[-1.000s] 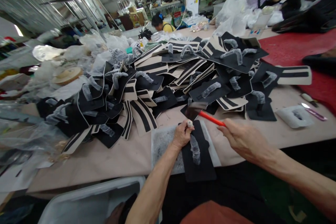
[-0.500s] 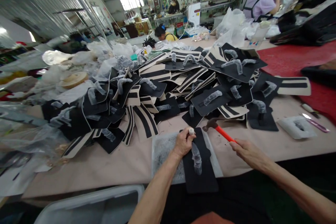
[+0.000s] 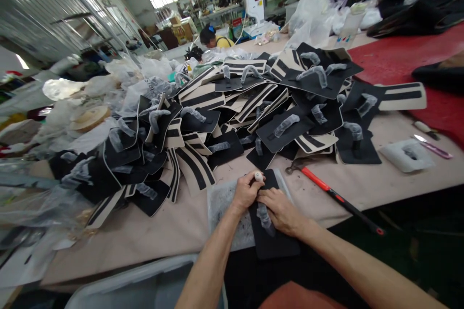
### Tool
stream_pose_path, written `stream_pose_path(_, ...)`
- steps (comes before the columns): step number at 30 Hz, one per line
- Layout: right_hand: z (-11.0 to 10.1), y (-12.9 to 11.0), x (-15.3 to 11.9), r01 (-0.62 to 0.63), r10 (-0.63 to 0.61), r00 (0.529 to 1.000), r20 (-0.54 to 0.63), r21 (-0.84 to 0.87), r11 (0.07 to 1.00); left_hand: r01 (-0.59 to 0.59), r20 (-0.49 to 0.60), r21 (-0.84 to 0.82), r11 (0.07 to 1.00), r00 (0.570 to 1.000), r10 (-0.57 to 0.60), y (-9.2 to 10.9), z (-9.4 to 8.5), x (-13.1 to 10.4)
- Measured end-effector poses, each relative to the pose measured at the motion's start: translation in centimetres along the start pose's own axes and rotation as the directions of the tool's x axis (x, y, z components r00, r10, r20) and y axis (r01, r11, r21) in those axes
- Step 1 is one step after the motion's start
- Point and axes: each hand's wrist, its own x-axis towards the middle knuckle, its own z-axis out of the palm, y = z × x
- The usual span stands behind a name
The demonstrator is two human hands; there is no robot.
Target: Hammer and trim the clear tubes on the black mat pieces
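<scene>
My left hand (image 3: 246, 190) is closed around an upright tool with a round, pale top (image 3: 258, 176); its lower end is hidden. The tool stands over the upper part of a black panel (image 3: 277, 246), which bears a curved handle (image 3: 266, 219) wrapped in clear plastic. Against the left hand, my right hand (image 3: 281, 210) rests on the panel at the handle's upper end, fingers bent and close together; what they grip is hidden. Under the panel lies a pale, scuffed board (image 3: 221, 203). A hammer (image 3: 328, 188) with a red and black handle lies on the table to the right.
A large heap of black panels with plastic-wrapped handles (image 3: 286, 125) spreads behind my hands. Plastic bags (image 3: 126, 67) pile up at left. At right are a small white block (image 3: 408, 154), a purple-handled blade (image 3: 433, 146) and red material (image 3: 395, 58). A grey bin (image 3: 145, 275) stands below the table edge.
My right hand has let go of the hammer, which now lies on the table, and has moved left onto the panel beside my left hand. The left hand still holds the pale-topped tool.
</scene>
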Motion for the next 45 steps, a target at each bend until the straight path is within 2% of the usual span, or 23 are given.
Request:
stream_pose_path(2,1.1,0.8,0.0,-0.056,0.055,0.998,-0.021,-0.025,0.998,-0.023,-0.116,0.059,0.998,0.993,0.030,0.0,1.0,0.0)
stream_pose_path(5,1.7,1.6,-0.3,-0.086,0.085,0.994,-0.075,-0.006,0.996,-0.042,-0.331,0.164,0.986,0.939,0.095,0.6,2.6,-0.2)
stream_pose_path(7,1.9,1.7,-0.4,-0.088,0.090,0.991,-0.100,0.033,0.996,-0.030,-0.399,0.163,0.986,0.912,0.093,1.3,3.4,-0.4)
stream_pose_path(9,2.0,1.8,-0.4,-0.091,0.096,0.990,-0.107,0.051,0.995,-0.018,-0.400,0.145,0.989,0.913,0.075,2.1,3.2,-0.7)
stream_pose_path(10,2.0,1.8,-0.3,-0.094,0.099,0.990,-0.105,0.052,0.994,-0.036,-0.347,0.148,0.988,0.934,0.086,2.6,2.8,-0.7)
stream_pose_path(12,1.9,1.8,0.0,-0.096,0.101,0.991,-0.093,0.056,0.994,-0.135,-0.094,0.148,0.980,0.984,0.149,4.1,1.3,-0.4)
stream_pose_path(14,1.6,1.7,0.3,-0.096,0.101,0.992,-0.078,0.064,0.993,-0.247,0.168,0.071,0.966,0.958,0.233,5.9,-0.9,0.6)
stream_pose_path(15,1.3,1.6,0.4,-0.092,0.096,0.993,-0.066,0.065,0.994,-0.265,0.165,0.001,0.964,0.951,0.261,6.8,-2.0,1.2)
stream_pose_path(17,0.6,1.2,0.5,-0.068,0.070,0.997,-0.036,0.039,0.997,-0.289,-0.096,-0.148,0.946,0.956,0.277,8.5,-3.9,2.3)
stream_pose_path(18,0.2,0.9,0.6,-0.047,0.047,0.999,-0.013,0.003,0.999,-0.302,-0.230,-0.200,0.932,0.939,0.255,9.0,-4.6,2.7)
stream_pose_path(19,-0.2,0.6,0.6,-0.024,0.024,1.000,0.010,-0.054,0.998,-0.306,-0.315,-0.230,0.924,0.921,0.227,9.2,-5.0,2.8)
stream_pose_path(20,-0.8,0.2,0.6,-0.006,0.009,1.000,0.027,-0.130,0.991,-0.292,-0.345,-0.241,0.926,0.917,0.200,9.2,-5.2,2.7)
stream_pose_path(22,-2.0,-0.6,0.7,-0.019,0.027,0.999,0.023,-0.301,0.953,-0.218,-0.326,-0.225,0.950,0.935,0.138,8.3,-5.2,1.8)
stream_pose_path(24,-3.4,-1.3,0.7,-0.117,0.108,0.993,-0.044,-0.428,0.896,-0.151,-0.353,-0.211,0.966,0.933,0.068,7.0,-4.9,0.3)
stream_pose_path(26,-4.4,-1.9,0.5,-0.254,0.218,0.967,-0.131,-0.480,0.840,-0.126,-0.456,-0.236,0.963,0.890,0.004,5.7,-4.6,-1.2)
stream_pose_path(29,-4.9,-2.5,-0.1,-0.438,0.389,0.899,-0.204,-0.456,0.775,-0.109,-0.580,-0.285,0.952,0.811,-0.081,4.5,-4.6,-2.6)
stream_pose_path(31,-4.4,-2.7,-0.6,-0.523,0.485,0.851,-0.200,-0.396,0.755,-0.080,-0.591,-0.303,0.950,0.797,-0.122,4.0,-4.3,-3.0)
stream_pose_path(34,-2.8,-2.8,-1.1,-0.562,0.541,0.826,-0.158,-0.281,0.778,-0.037,-0.540,-0.353,0.935,0.824,-0.171,3.1,-3.3,-3.0)
stream_pose_path(39,-0.3,-2.7,-1.0,-0.522,0.498,0.851,-0.166,-0.156,0.839,0.019,-0.394,-0.470,0.882,0.890,-0.229,1.6,-0.2,-1.9)
stream_pose_path(45,0.1,-1.9,-0.9,-0.509,0.495,0.859,-0.129,-0.110,0.854,0.045,-0.242,-0.491,0.870,0.952,-0.186,-0.3,2.0,-0.5)
